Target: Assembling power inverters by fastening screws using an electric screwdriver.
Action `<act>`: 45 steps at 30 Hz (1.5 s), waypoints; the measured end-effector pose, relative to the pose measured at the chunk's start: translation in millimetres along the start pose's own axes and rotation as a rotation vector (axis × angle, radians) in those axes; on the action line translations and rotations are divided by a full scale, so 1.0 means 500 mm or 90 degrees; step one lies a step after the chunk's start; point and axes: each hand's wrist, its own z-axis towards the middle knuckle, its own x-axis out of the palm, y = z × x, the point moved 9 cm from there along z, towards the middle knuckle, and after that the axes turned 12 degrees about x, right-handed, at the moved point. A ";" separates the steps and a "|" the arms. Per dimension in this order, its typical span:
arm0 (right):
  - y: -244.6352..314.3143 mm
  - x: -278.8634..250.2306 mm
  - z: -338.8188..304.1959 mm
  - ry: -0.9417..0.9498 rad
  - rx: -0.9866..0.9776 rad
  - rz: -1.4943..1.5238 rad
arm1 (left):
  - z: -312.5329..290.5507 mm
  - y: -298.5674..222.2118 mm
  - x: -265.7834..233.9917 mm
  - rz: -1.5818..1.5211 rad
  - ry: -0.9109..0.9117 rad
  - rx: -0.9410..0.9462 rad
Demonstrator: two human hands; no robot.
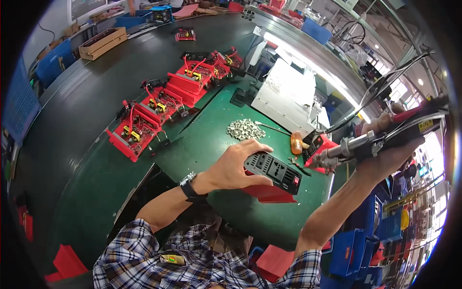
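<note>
My left hand point(234, 166) is closed around a power inverter point(275, 169), thumb on the near edge and fingers along the far edge. Its black end panel, with a socket and a red switch, faces up, and part of its red casing point(269, 193) shows below. Raised at the right, my right hand point(392, 156) grips a power screwdriver point(353, 147) whose metal nose points left toward the inverter without touching it. A heap of small metal pieces point(245, 129) lies beyond my left hand. An orange-handled screwdriver point(296, 143) rests beside the heap.
Several red housings with circuit boards point(139, 127) stand in a row on the dark conveyor point(86, 106). A white metal box point(285, 94) occupies the far side of the green bench point(202, 159). Blue bins point(353, 250) stand at the lower right; a wooden crate point(103, 43) lies far left.
</note>
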 end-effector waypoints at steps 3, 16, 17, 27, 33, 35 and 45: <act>-0.007 0.023 0.014 -0.038 -0.146 -0.012 | -0.011 0.013 -0.012 -0.057 -0.060 0.000; -0.102 0.147 0.028 0.096 -0.035 0.163 | -0.007 0.068 0.009 -0.163 -0.069 -0.055; -0.073 0.165 0.002 0.077 -0.129 0.079 | -0.011 0.072 0.002 -0.147 -0.070 -0.066; -0.103 0.226 -0.014 0.184 -0.035 0.093 | -0.021 0.077 0.007 -0.149 -0.060 -0.134; -0.108 0.231 -0.004 0.296 -0.039 0.073 | -0.026 0.084 0.017 -0.186 -0.042 -0.164; -0.098 0.244 -0.023 0.296 -0.070 0.031 | -0.024 0.081 0.014 -0.193 -0.045 -0.163; -0.107 0.231 -0.021 0.084 -0.078 -0.033 | -0.015 0.078 0.004 -0.137 -0.082 -0.114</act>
